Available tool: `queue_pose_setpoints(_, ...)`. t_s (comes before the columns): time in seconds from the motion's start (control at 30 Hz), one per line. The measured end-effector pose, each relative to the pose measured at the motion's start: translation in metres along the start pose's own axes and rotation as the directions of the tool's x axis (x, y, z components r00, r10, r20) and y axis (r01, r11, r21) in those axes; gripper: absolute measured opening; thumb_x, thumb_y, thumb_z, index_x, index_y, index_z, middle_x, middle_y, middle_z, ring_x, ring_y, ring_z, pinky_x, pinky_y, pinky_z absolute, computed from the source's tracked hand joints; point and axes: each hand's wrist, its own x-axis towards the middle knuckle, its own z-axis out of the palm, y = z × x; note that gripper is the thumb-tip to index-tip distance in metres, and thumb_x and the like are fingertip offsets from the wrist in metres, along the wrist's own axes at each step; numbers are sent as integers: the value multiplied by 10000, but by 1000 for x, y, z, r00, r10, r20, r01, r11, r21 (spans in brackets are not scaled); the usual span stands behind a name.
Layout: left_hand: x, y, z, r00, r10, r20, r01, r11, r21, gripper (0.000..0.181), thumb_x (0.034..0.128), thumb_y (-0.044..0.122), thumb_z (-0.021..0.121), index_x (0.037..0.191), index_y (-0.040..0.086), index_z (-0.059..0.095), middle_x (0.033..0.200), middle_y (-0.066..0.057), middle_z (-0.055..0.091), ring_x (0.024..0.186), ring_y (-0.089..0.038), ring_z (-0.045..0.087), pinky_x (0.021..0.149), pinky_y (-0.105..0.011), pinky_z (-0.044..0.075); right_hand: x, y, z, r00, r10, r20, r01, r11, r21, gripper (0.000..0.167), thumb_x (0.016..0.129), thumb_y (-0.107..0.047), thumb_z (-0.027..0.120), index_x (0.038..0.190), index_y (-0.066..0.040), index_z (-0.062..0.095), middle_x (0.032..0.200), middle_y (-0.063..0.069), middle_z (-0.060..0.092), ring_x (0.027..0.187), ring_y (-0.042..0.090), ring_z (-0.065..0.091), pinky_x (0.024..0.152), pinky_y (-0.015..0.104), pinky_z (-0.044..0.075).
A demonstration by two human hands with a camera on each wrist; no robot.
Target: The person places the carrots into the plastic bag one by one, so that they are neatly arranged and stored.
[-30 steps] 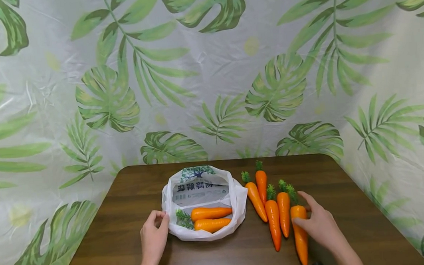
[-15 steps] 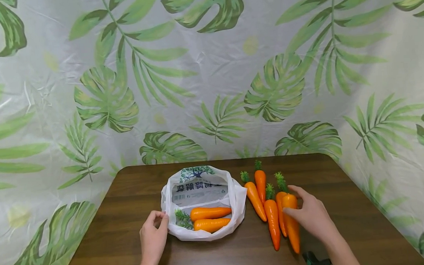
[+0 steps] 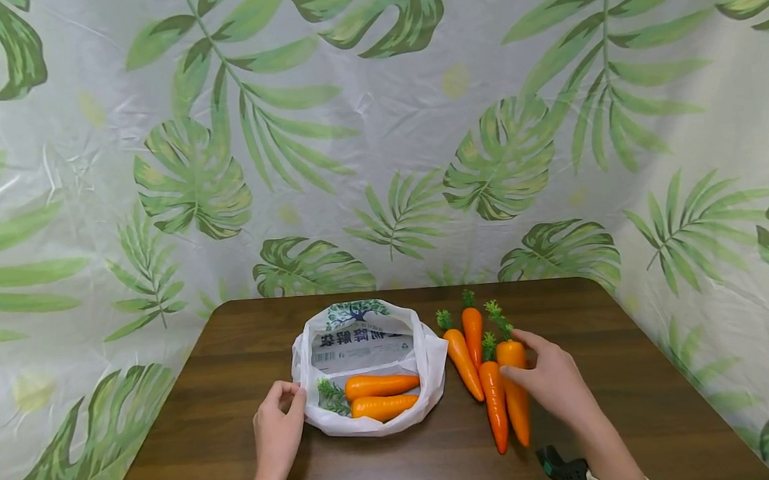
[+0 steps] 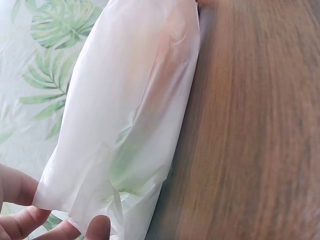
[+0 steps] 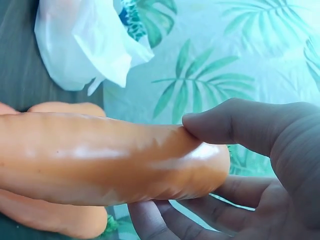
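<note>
A white plastic bag (image 3: 438,368) stands open on the table with two orange carrots (image 3: 382,385) lying inside. My left hand (image 3: 279,423) pinches the bag's left rim; the left wrist view shows thumb and fingers on the thin plastic (image 4: 100,125). To the right of the bag, my right hand (image 3: 555,376) grips a carrot (image 3: 515,400) near its leafy top. In the right wrist view the thumb lies on one side of this carrot (image 5: 110,155) and the fingers on the other. It hides most of a carrot beneath or behind it.
Beside the held carrot lie three more carrots (image 3: 494,408), left of it, with green tops pointing away. The brown wooden table (image 3: 370,473) ends at a leaf-patterned sheet (image 3: 392,145) behind. A dark strap (image 3: 562,470) is on the right wrist.
My right hand has moved left with its carrot, from the right end of the group to over the neighbouring carrot, which is now covered. My left hand and the bag have hardly moved.
</note>
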Motion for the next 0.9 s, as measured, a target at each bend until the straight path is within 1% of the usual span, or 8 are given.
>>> queue_pose_setpoints(0.1, 0, 0, 0, 1000, -6, -1, 6, 1000, -4, 82, 936, 112, 682, 857, 102, 664, 1002, -57, 740, 863, -145, 683, 649, -237, 522, 1, -4, 1, 1000, -9, 1, 9, 1000, 12, 695, 879, -293, 768, 1459, -35, 484, 1311, 242, 597, 983, 295, 663, 719, 383, 560)
queue_pose_setpoints(0.23, 0, 1, 0, 1000, -2, -2, 2, 1000, -17, 82, 936, 112, 683, 856, 101, 667, 993, -62, 739, 852, -142, 687, 640, -239, 529, 3, -9, 3, 1000, -26, 0, 26, 999, 34, 683, 878, -275, 771, 1453, -38, 488, 1305, 228, 601, 997, 304, 658, 731, 386, 566)
queue_pose_setpoints(0.43, 0, 2, 0, 1000, -13, 1, 13, 1000, -9, 82, 935, 111, 686, 856, 102, 666, 974, -61, 739, 837, -138, 681, 644, -239, 524, 6, -17, 6, 1000, -31, 3, 31, 996, 83, 670, 872, -262, 778, 1454, -92, 492, 1321, 202, 596, 1028, 321, 665, 753, 400, 568)
queue_pose_setpoints(0.6, 0, 2, -1, 1000, -16, 8, 16, 1000, -5, 83, 938, 114, 686, 859, 101, 664, 983, -63, 737, 862, -153, 683, 648, -240, 526, 9, -22, 10, 999, -50, 1, 50, 994, 100, 646, 877, -254, 777, 1449, -122, 508, 1262, 192, 619, 1027, 332, 664, 768, 418, 566)
queue_pose_setpoints(0.7, 0, 2, -1, 1000, -20, 9, 20, 1000, -2, 86, 939, 117, 687, 858, 102, 663, 989, -62, 736, 870, -160, 686, 647, -241, 528, 10, -24, 12, 998, -58, 3, 58, 993, 103, 636, 874, -259, 784, 1443, -155, 522, 1232, 163, 640, 1013, 311, 668, 766, 411, 559)
queue_pose_setpoints(0.9, 0, 0, -1, 1000, -23, 13, 23, 1000, 10, 86, 941, 123, 687, 859, 108, 664, 998, -55, 735, 875, -155, 685, 661, -244, 523, 10, -30, 18, 997, -76, 10, 74, 990, 120, 630, 868, -252, 786, 1443, -198, 535, 1245, 134, 657, 1021, 261, 665, 796, 401, 543)
